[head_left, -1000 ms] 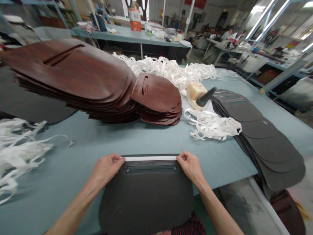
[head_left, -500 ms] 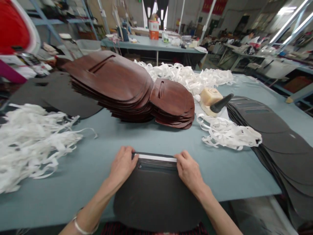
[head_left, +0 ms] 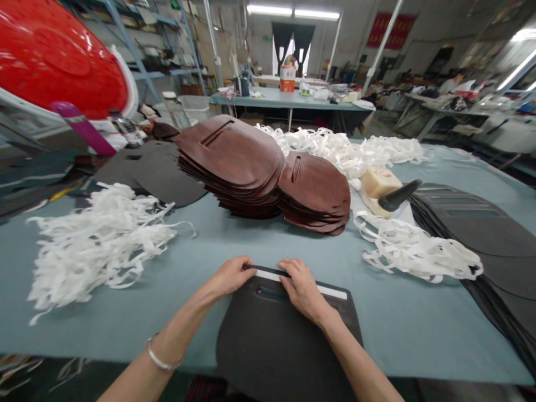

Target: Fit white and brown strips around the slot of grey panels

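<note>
A dark grey, leather-like panel (head_left: 268, 340) with rounded lower corners lies in front of me, overhanging the table's near edge. Along its far edge runs a white tape strip (head_left: 333, 291), with a narrow slot (head_left: 268, 293) just below it. My left hand (head_left: 231, 274), closed, pinches the panel's far left corner between thumb and fingers. Farther along the same edge, my right hand (head_left: 302, 287) grips the border with its fingers bent over it and its thumb on the near side. It covers the middle of the strip.
Brown stacked panels (head_left: 238, 156) stand beyond my hands. Tangled white strips lie in a left heap (head_left: 100, 245), a right heap (head_left: 419, 251) and a back heap (head_left: 335, 148). A dark horn-shaped piece (head_left: 400, 195) leans on a yellowish block (head_left: 379, 183). Stacked dark panels (head_left: 481, 218) drape off the right.
My right hand has moved from the panel's far right corner inward along the edge, uncovering the strip's right end. My left hand stays at the left corner. The camera view has shifted left and up.
</note>
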`<state>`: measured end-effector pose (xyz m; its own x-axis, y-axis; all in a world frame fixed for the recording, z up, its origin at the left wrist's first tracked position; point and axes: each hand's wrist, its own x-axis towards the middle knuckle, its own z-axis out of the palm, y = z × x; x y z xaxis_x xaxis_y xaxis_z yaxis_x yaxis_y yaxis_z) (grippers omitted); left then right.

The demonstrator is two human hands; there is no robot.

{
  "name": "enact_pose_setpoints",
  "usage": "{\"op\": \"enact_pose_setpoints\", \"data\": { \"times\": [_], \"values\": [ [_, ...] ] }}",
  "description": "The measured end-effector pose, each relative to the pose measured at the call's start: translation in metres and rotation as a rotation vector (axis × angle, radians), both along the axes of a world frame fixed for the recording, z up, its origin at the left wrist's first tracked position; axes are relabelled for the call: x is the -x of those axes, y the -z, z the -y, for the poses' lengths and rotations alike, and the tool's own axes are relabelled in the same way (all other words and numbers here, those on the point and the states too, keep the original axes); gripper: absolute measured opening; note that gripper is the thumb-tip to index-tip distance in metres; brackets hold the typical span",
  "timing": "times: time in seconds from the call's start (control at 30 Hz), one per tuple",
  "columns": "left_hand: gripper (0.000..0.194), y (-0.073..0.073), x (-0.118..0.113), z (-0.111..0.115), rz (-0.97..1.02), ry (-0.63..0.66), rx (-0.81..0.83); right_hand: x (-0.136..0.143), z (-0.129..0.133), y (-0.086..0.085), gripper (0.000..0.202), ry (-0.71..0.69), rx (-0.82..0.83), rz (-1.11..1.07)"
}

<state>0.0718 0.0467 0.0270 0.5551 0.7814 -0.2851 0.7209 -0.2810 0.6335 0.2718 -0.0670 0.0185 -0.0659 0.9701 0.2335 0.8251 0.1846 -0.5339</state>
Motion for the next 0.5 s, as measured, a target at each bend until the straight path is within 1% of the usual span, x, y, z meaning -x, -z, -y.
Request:
{"op": "enact_pose_setpoints", "data": {
  "times": [0.07, 0.2, 0.27, 0.33, 0.4, 0.47, 0.5],
  "values": [
    [0.024, -0.003, 0.004, -0.002, 0.062, 0.033, 0.011, 0.013, -0.012, 0.004, 0.030, -0.016, 0.016, -0.047],
    [0.024, -0.003, 0.013, -0.008, 0.133, 0.079, -0.006, 0.032, -0.030, 0.008, 0.017, -0.021, 0.053, -0.113],
    [0.022, -0.002, 0.016, -0.011, 0.147, 0.109, -0.027, 0.037, -0.035, 0.009, 0.016, -0.031, 0.048, -0.119],
    [0.021, -0.002, 0.018, -0.012, 0.157, 0.134, -0.048, 0.040, -0.037, 0.010, 0.018, -0.056, 0.033, -0.053],
    [0.022, -0.004, 0.018, -0.008, 0.152, 0.164, -0.092, 0.042, -0.036, 0.013, 0.021, -0.090, 0.016, 0.064],
    [0.023, -0.007, 0.017, 0.000, 0.094, 0.231, -0.216, 0.045, -0.033, 0.014, 0.022, -0.126, 0.001, 0.184],
    [0.023, -0.008, 0.016, 0.005, 0.041, 0.280, -0.314, 0.047, -0.031, 0.013, 0.021, -0.139, -0.010, 0.246]
  ]
}}
